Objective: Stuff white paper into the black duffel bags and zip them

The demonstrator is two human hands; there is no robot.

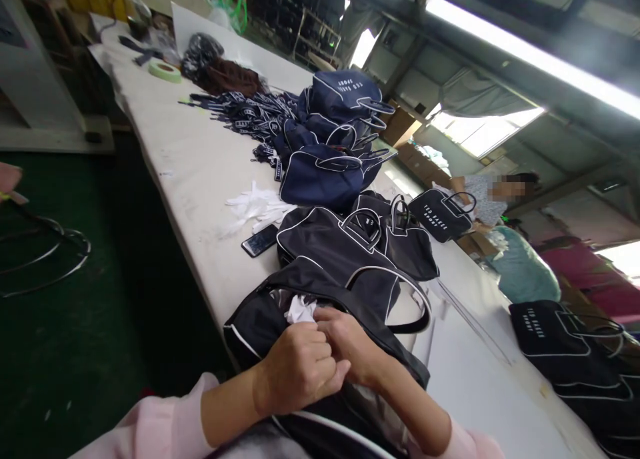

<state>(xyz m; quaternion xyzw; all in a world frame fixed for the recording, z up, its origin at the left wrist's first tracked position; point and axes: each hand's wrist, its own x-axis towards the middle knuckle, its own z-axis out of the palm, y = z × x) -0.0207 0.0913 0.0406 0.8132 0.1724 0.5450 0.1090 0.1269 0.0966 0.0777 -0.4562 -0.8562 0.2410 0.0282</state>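
Observation:
A black bag with white piping lies open right before me on the table, its silvery lining partly showing. My left hand is closed in a fist over the opening; what it grips is hidden. Beside it, my right hand reaches into the opening with curled fingers, their tips partly covered by the left hand. A crumpled white wad, of paper or cloth, sticks up at the fingers of both hands. The bag's handle stands up on the far side.
Several dark bags stand farther along the white table, with a phone, white strips, a heap of printed straps and a tape roll. More black bags lie right. A person is across the table.

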